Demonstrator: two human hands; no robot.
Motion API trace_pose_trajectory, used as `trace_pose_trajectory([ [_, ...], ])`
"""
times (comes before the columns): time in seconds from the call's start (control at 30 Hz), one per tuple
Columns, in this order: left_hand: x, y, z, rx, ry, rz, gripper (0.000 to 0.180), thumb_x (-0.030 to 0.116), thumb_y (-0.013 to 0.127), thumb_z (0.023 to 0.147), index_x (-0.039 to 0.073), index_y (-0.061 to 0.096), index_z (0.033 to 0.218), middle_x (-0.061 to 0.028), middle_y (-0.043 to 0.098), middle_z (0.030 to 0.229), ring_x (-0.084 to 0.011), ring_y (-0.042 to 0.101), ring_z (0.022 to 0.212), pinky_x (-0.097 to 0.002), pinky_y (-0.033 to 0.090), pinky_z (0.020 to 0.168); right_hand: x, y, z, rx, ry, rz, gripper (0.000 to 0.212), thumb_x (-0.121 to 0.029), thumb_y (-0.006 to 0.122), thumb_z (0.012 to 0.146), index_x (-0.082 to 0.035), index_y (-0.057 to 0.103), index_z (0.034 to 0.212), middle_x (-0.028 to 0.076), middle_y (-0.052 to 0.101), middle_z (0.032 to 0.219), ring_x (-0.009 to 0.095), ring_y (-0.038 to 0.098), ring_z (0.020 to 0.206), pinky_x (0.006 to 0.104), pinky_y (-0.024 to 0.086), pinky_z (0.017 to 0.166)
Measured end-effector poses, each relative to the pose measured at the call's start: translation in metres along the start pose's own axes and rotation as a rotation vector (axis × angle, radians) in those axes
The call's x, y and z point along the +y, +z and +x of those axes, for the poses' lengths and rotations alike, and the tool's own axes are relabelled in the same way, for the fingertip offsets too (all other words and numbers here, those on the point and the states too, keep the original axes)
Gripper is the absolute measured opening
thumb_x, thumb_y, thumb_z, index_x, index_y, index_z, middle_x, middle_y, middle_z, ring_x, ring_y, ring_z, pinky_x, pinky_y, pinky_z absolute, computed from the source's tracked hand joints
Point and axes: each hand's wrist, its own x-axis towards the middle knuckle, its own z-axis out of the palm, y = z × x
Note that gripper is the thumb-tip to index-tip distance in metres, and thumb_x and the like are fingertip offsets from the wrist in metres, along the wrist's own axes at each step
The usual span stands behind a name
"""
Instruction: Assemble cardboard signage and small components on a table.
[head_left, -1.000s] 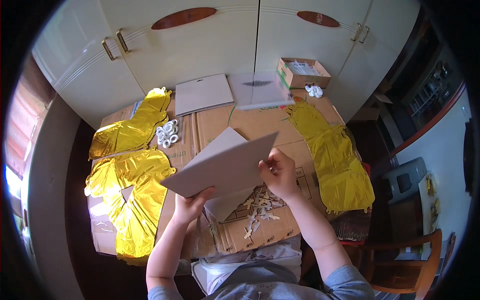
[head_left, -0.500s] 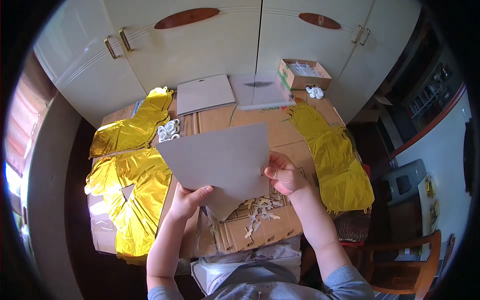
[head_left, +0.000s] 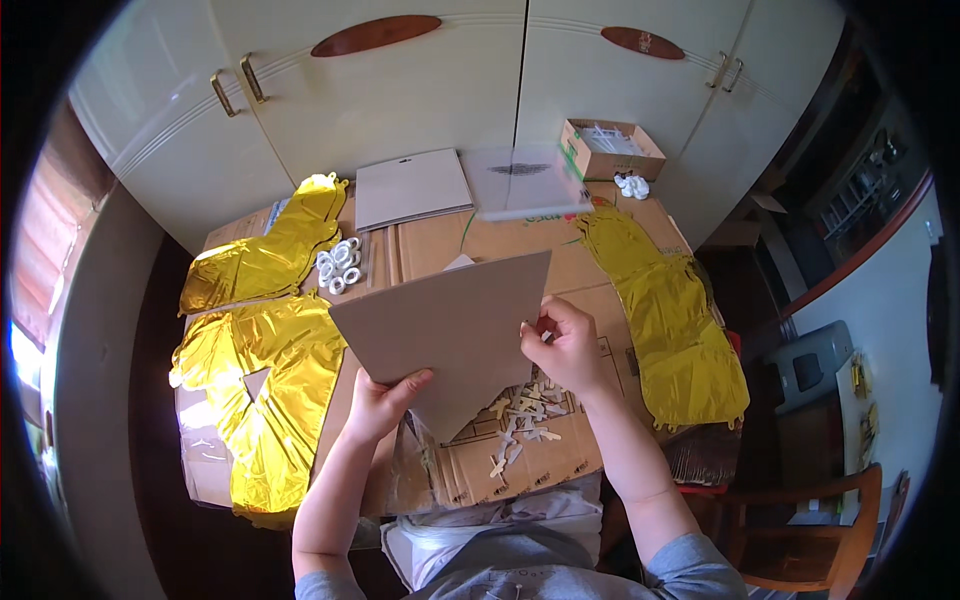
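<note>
A grey-brown cardboard sheet (head_left: 445, 320) is held up, tilted, above the table in front of me. My left hand (head_left: 388, 402) grips its lower left edge, thumb on the near face and the other fingers hidden behind. At the sheet's right edge, my right hand (head_left: 562, 345) is closed in a pinch. Whatever its fingertips hold, if anything, is too small to make out. Below the sheet, a pile of small cardboard scraps (head_left: 525, 412) lies on the cardboard-covered table (head_left: 480, 485). A pale corner shows just above the sheet's top edge.
Shiny gold foil pieces (head_left: 265, 390) cover the table's left side; another gold foil length (head_left: 675, 330) lies on the right. White rings (head_left: 338, 265), stacked cardboard sheets (head_left: 412, 190), a clear plastic sheet (head_left: 525, 185) and an open box (head_left: 612, 150) sit farther back. A wooden chair (head_left: 800, 535) stands at lower right.
The sheet has shifted slightly right and tilted. My right hand's fingers have closed from a looser hold into a pinch at its right edge. The left hand keeps its grip.
</note>
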Motion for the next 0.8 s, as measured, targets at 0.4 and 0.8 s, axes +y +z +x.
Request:
trace_pose_trajectory([
  [0.4, 0.005, -0.001, 0.000, 0.063, -0.098, -0.139, 0.019, 0.007, 0.065, 0.075, 0.001, 0.059, 0.092, -0.0026, 0.061, 0.085, -0.0100, 0.056, 0.079, -0.0250, 0.046, 0.071, -0.002, -0.022, 0.004, -0.324, 0.335, 0.606, 0.015, -0.001, 0.052, 0.077, 0.000, 0.057, 0.092, -0.001, 0.056, 0.079, 0.005, 0.051, 0.068, 0.0187, 0.041, 0.062],
  [0.8, -0.001, -0.011, 0.001, 0.074, -0.090, -0.319, 0.030, 0.006, 0.066, 0.073, 0.003, 0.054, 0.100, -0.0036, 0.059, 0.093, -0.0128, 0.055, 0.086, -0.0284, 0.043, 0.079, -0.009, -0.046, 0.007, -0.727, 0.329, 0.020, 0.019, -0.006, 0.054, 0.078, -0.001, 0.060, 0.095, 0.005, 0.062, 0.087, 0.010, 0.057, 0.074, 0.0216, 0.045, 0.068],
])
